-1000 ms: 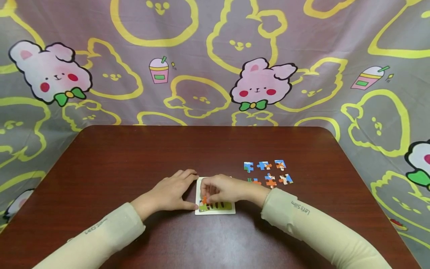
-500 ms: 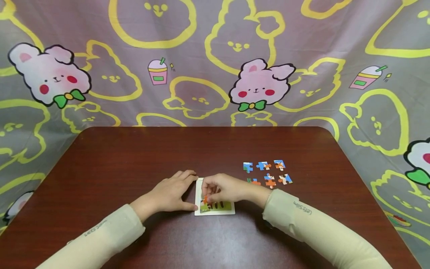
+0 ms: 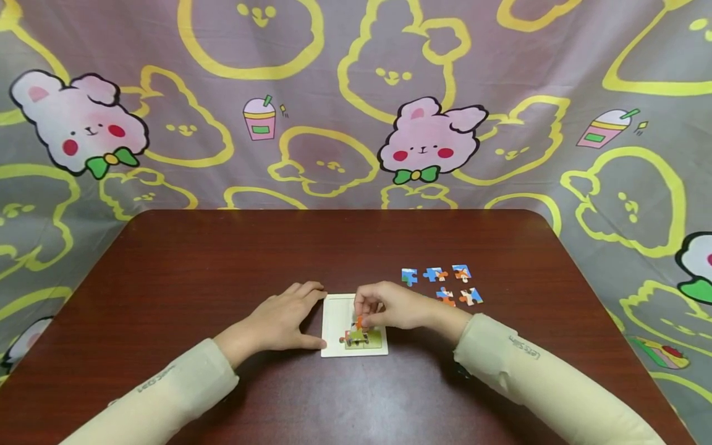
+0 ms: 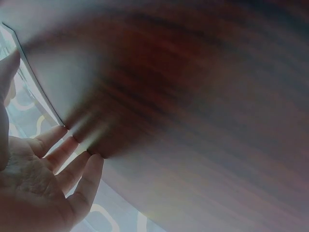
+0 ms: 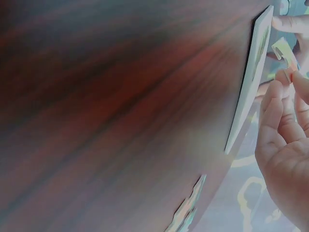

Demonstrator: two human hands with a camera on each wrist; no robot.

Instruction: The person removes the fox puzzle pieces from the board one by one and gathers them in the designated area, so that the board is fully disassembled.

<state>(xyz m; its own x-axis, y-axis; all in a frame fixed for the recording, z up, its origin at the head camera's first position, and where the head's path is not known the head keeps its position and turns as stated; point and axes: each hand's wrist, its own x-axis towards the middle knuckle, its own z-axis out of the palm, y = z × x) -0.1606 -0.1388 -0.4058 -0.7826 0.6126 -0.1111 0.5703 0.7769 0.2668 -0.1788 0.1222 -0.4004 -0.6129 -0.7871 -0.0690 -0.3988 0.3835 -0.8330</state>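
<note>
A small puzzle board point(image 3: 334, 324) with a pale frame lies on the table before me. My right hand point(image 3: 392, 305) pinches a green and orange jigsaw piece point(image 3: 356, 337) between thumb and fingertips, tilted over the board. The right wrist view shows this jigsaw piece point(image 5: 284, 50) raised off the board, its shape partly hidden by the fingers. Green puzzle picture point(image 3: 376, 340) fills the board's lower right; its left part shows bare. My left hand point(image 3: 286, 316) lies at the board's left edge, fingers extended, thumb on the lower left corner. In the left wrist view, that hand's fingertips point(image 4: 94, 162) touch the table.
Several loose jigsaw pieces point(image 3: 436, 274), blue, orange and white, lie in two rows on the dark wooden table point(image 3: 250, 247), right of and beyond the board. My right forearm passes close to the nearer row. A patterned cloth point(image 3: 328, 93) hangs behind the table.
My right hand has lifted the jigsaw piece from the board's lower left and carried it right. The left hand stays put. One loose piece of the nearer row is now out of sight near the right wrist.
</note>
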